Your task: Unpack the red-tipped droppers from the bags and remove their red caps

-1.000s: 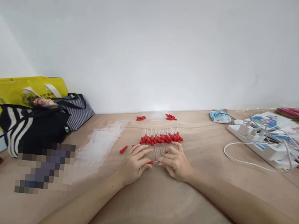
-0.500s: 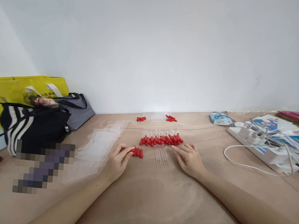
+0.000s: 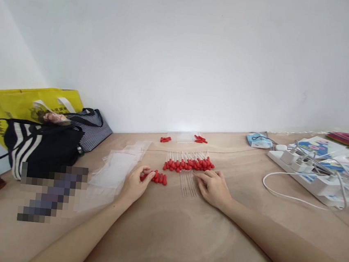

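Several red rubber bulbs (image 3: 161,178) lie in a short row on the table. At the row's left end my left hand (image 3: 137,181) curls around more of these bulbs, partly hidden by its fingers. Thin clear dropper tubes (image 3: 188,184) lie side by side, roughly parallel, right of the row. Alongside them rests my right hand (image 3: 214,188), thumb and index finger apart, with fingertips touching the tubes' upper right end. Just behind, finished-looking droppers (image 3: 190,164) with red bulbs on clear stems form a wide band, bulbs towards me.
Clear plastic bags (image 3: 117,166) are spread left of my left hand. Further left stand a black bag (image 3: 46,147), a striped bag (image 3: 92,129) and a yellow bag (image 3: 17,99). Small red bulb groups (image 3: 201,139) lie near the wall. A power strip (image 3: 300,172) with cables is at right.
My right hand has moved left, up against the clear tubes. My left hand has shifted slightly left, its thumb drawn back, and more red bulbs show beside it.
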`<state>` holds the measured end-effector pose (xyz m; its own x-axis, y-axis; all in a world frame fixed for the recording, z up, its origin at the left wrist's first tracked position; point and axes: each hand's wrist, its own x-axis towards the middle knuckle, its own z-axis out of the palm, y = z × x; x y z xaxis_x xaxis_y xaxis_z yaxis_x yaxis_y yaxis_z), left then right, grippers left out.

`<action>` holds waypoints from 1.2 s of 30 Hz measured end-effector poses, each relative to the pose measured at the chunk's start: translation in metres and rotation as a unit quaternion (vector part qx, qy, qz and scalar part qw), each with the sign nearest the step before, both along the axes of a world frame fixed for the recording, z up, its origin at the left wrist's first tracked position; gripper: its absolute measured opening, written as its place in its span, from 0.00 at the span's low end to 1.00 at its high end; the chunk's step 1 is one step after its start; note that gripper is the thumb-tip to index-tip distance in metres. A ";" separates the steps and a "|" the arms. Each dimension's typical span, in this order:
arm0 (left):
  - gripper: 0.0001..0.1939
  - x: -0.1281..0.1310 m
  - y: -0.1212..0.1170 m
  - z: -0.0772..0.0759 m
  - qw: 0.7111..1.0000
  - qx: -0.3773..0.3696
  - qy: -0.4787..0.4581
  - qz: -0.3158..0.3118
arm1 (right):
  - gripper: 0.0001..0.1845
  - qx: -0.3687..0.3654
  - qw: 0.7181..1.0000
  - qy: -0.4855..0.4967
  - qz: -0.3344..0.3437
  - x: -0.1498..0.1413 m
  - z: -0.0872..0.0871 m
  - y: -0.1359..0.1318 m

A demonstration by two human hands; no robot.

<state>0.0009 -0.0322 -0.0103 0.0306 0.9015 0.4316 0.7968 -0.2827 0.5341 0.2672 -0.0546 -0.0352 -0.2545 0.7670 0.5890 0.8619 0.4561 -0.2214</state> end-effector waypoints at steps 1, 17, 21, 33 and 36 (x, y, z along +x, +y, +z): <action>0.13 0.000 0.000 0.000 1.000 -0.005 -0.007 0.001 | 0.13 -0.001 1.000 -0.006 -0.003 -0.001 0.000 0.000; 0.18 0.027 0.047 0.027 0.977 -0.158 0.134 0.056 | 0.16 -0.034 0.999 0.010 0.008 0.002 0.006 -0.003; 0.21 0.039 0.067 0.027 0.964 -0.225 0.123 0.073 | 0.16 -0.034 0.999 0.035 -0.009 0.004 0.004 -0.001; 0.18 0.046 0.074 0.024 0.944 -0.306 0.103 0.072 | 0.15 -0.063 0.995 0.047 0.054 0.005 0.003 0.000; 0.16 0.047 0.075 0.025 0.946 -0.307 0.084 0.068 | 0.14 -0.068 0.995 0.048 0.062 0.005 0.004 0.000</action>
